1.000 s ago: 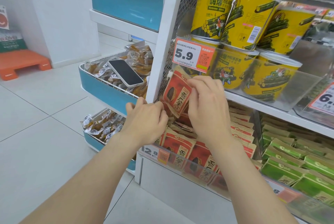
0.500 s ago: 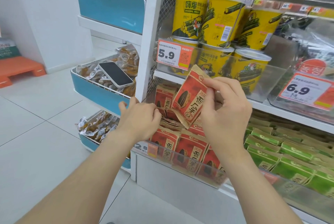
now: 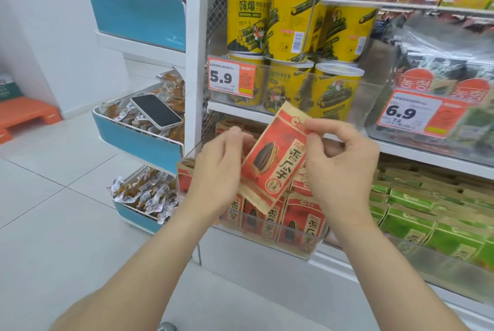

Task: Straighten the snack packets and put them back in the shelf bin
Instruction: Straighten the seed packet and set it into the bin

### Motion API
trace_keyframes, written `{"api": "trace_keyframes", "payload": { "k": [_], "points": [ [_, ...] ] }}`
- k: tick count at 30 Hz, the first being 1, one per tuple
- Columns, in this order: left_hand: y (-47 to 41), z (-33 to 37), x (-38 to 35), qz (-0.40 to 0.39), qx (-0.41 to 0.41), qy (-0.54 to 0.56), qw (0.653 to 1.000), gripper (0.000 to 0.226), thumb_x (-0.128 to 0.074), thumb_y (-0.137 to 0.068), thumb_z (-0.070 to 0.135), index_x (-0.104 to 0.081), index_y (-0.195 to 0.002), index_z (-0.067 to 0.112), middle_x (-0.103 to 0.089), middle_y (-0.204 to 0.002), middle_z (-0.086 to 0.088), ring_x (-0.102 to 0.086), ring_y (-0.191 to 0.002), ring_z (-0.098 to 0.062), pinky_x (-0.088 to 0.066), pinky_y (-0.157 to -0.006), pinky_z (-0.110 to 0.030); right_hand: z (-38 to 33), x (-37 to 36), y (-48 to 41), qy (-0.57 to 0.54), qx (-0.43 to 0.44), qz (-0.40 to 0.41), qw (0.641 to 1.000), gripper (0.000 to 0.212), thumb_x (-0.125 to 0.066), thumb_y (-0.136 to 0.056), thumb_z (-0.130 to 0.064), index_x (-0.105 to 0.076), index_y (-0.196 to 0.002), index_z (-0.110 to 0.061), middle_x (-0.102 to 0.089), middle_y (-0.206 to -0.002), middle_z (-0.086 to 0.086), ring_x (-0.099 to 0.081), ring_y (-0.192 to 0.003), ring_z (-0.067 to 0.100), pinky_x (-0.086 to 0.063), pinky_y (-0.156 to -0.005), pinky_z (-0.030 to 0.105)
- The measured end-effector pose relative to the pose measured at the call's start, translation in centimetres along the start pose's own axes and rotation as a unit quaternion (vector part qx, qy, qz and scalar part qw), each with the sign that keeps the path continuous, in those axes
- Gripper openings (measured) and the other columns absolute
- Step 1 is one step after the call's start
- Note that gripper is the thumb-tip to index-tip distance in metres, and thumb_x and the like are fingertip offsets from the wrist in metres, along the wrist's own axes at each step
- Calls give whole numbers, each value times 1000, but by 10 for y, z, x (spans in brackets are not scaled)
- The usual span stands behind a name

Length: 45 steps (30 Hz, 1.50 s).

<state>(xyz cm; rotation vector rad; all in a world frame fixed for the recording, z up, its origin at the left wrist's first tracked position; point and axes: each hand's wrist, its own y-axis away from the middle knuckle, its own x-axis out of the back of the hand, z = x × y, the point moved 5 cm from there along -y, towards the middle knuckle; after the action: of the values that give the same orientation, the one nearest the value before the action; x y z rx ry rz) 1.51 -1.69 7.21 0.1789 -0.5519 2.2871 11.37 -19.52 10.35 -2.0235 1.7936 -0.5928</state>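
Observation:
A red and tan sunflower seed packet [image 3: 275, 159] hangs tilted in front of the lower shelf. My right hand [image 3: 339, 162] pinches its upper right corner between thumb and fingers. My left hand [image 3: 219, 170] holds its left edge, fingers curled behind it. Below them stands the clear shelf bin [image 3: 302, 247], with more red seed packets [image 3: 304, 223] upright along its front and others lying behind.
Yellow snack tubs [image 3: 288, 25] fill the shelf above, behind a 5.9 price tag [image 3: 231, 78]. Green packets [image 3: 427, 213] sit to the right of the bin. A phone [image 3: 156, 111] lies on a blue side bin of wrapped snacks at the left.
My right hand lifted the red packet up and out of the bin. My left hand rose from the bin's packets to take the packet's left edge. The view shifted left.

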Motion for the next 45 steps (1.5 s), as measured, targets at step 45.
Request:
{"api": "trace_keyframes", "payload": {
  "k": [45],
  "points": [
    [26, 17, -39, -101, 93, 276, 951, 44, -44, -114, 48, -67, -120, 11, -66, -120, -33, -71, -101, -34, -53, -104, -67, -1, -12, 27, -103, -138, -206, 963, 14, -80, -96, -21, -77, -99, -8, -77, -75, 7, -71, -63, 16, -65, -62, 35]
  ]
}}
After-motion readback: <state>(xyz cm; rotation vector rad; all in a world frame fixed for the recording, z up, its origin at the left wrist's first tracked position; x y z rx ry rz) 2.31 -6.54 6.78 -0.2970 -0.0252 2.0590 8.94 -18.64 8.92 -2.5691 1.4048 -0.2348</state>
